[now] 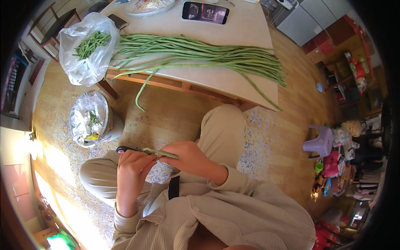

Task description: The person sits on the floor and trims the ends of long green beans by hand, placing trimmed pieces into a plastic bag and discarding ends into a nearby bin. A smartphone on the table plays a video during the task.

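Observation:
Above my lap, my left hand (133, 165) and my right hand (186, 157) are close together, both with fingers closed on green bean pieces (167, 153). Whether it is one bent bean or several pieces I cannot tell. A thick bundle of long green beans (200, 51) lies across the table, and one bean hangs over its front edge. Short cut bean pieces (92, 44) fill part of a clear plastic bag (73, 67) at the table's left corner. Below the bag, a lined waste bin (115, 125) on the floor holds crumpled plastic and a few green scraps (93, 118).
The pale table (247, 32) bears a phone (205, 13) with a lit screen, a covered dish (149, 7) and a dark flat object (117, 22). A wooden chair (59, 26) stands at the upper left. A purple stool (318, 142) is on the floor to the right.

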Demonstrator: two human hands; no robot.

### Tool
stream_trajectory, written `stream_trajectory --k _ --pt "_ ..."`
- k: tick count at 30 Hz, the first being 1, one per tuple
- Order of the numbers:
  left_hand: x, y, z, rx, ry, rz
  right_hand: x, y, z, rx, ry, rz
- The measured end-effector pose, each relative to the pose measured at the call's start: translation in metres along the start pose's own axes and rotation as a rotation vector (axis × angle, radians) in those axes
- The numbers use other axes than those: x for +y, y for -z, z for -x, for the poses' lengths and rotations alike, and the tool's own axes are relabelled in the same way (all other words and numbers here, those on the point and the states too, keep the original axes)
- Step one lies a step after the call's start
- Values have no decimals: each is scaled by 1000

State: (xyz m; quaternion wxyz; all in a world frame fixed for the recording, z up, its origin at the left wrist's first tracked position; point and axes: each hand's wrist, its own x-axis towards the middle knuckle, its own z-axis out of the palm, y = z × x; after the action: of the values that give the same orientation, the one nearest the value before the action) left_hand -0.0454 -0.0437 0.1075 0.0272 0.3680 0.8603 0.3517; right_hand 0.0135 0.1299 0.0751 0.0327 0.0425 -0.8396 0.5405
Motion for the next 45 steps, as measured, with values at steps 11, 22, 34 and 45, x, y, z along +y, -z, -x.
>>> stream_trajectory --k 11,22,34,45 --pt "8 -50 13 517 153 785 -12 -18 1 198 -207 -1024" --pt "-7 -33 4 440 -22 207 5 -19 1 200 -201 -1516" --pt "-70 9 -37 64 26 176 -18 6 0 -8 -401 -847" --pt "-64 -63 -24 -142 121 647 -34 69 17 40 -241 -701"
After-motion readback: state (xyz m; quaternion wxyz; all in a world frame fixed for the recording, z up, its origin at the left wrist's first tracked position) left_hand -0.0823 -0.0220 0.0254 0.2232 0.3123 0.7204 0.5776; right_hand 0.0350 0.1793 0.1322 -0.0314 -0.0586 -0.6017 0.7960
